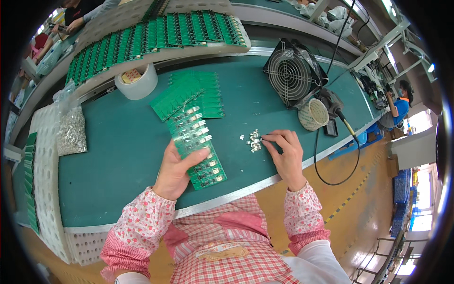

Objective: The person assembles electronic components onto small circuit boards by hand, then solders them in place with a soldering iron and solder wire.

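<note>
My left hand [176,169] grips a green circuit board panel [197,150] along its left side, the thumb lying across its face. White connectors sit in rows on the panel's upper and lower parts. To the right, a small loose pile of white connectors [255,141] lies on the green mat. My right hand [286,154] reaches this pile, thumb and forefinger pinched at its right edge. Whatever is between those fingertips is too small to make out. Beyond the held panel, more green circuit boards [208,97] lie stacked and overlapping on the mat.
A black fan [288,71], a cardboard tube [313,114] and a corded tool [351,130] stand at right. Far left are a tape roll [137,83], a bag of small parts [72,130] and a foam tray [47,175]. Boards fill a raised foam rack [243,40]. Other people work farther off.
</note>
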A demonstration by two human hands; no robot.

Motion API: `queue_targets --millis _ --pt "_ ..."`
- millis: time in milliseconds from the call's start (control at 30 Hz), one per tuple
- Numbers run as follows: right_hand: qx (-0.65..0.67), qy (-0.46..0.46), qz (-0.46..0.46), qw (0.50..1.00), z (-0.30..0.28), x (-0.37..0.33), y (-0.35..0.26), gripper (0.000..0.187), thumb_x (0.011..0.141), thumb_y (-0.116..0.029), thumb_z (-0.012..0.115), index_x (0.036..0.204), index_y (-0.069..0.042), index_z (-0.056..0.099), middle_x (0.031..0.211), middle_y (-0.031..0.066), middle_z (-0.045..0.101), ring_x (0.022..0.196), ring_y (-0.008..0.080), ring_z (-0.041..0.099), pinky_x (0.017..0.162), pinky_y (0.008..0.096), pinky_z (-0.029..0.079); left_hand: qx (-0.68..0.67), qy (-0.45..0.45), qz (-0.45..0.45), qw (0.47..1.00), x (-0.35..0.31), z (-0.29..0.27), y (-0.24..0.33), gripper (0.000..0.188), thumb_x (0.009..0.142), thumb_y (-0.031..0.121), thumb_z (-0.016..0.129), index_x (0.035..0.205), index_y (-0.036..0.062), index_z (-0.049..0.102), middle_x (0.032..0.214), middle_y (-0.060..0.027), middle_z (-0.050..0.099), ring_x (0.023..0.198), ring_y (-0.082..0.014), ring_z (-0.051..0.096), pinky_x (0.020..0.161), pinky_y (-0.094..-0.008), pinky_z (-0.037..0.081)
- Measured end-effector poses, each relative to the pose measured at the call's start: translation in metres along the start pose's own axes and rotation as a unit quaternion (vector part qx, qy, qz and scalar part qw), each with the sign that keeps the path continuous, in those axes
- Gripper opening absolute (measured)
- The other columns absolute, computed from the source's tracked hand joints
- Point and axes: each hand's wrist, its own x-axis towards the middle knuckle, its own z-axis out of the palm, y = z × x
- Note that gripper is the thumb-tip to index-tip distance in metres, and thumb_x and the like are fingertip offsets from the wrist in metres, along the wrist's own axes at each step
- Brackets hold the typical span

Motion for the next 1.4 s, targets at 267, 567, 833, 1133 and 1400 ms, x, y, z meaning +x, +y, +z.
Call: queue_targets --millis 267,567,833,1133,1400 --pt "-0.024 -0.025 -0.010 0.999 -0.003 0.011 -0.001 0.013 0.073 -0.004 0.069 0.084 -0.009 0.064 0.083 0.0029 0.060 0.076 0.0218 0.057 0.066 0.0316 0.047 0.067 -0.003 0.035 0.997 0.002 -0.002 -0.008 0.036 0.079 0.003 0.071 0.111 0.0038 0.053 0.099 -0.0034 0.061 0.089 -0.0130 0.060 0.081 -0.0305 0.050" --pt "-0.003 -0.053 -0.095 0.994 -0.004 0.016 0.007 0.013 0.073 -0.004 0.069 0.084 -0.010 0.065 0.085 0.0023 0.061 0.075 0.0209 0.057 0.064 0.0315 0.048 0.073 -0.001 0.034 0.997 0.001 0.000 -0.006 0.036 0.079 0.003 0.071 0.110 0.0031 0.054 0.098 -0.0037 0.062 0.088 -0.0130 0.061 0.080 -0.0302 0.050" --pt "0.181 -0.065 0.081 0.978 -0.004 0.014 -0.001 0.009 0.082 -0.001 0.064 0.088 -0.002 0.058 0.089 0.0058 0.064 0.074 0.0158 0.060 0.067 0.0269 0.050 0.081 0.005 0.038 0.996 0.000 -0.003 -0.008 0.034 0.079 0.005 0.072 0.108 0.0025 0.055 0.098 -0.0042 0.063 0.088 -0.0132 0.061 0.080 -0.0301 0.050" --pt "0.461 -0.141 0.269 0.834 0.002 0.019 -0.040 0.013 0.090 -0.009 0.061 0.098 0.001 0.062 0.094 0.0050 0.064 0.078 0.0090 0.057 0.069 0.0238 0.050 0.090 -0.011 0.041 0.995 0.001 -0.002 -0.008 0.033 0.080 0.006 0.072 0.107 0.0018 0.055 0.097 -0.0044 0.063 0.087 -0.0122 0.061 0.078 -0.0291 0.051" --pt "0.505 -0.151 0.287 0.800 0.010 0.026 -0.070 0.014 0.087 -0.008 0.065 0.096 0.003 0.063 0.089 0.0073 0.066 0.076 0.0117 0.064 0.067 0.0228 0.053 0.094 0.004 0.045 0.995 0.001 -0.003 -0.009 0.033 0.080 0.008 0.072 0.107 0.0014 0.055 0.097 -0.0046 0.063 0.087 -0.0114 0.061 0.078 -0.0280 0.051"
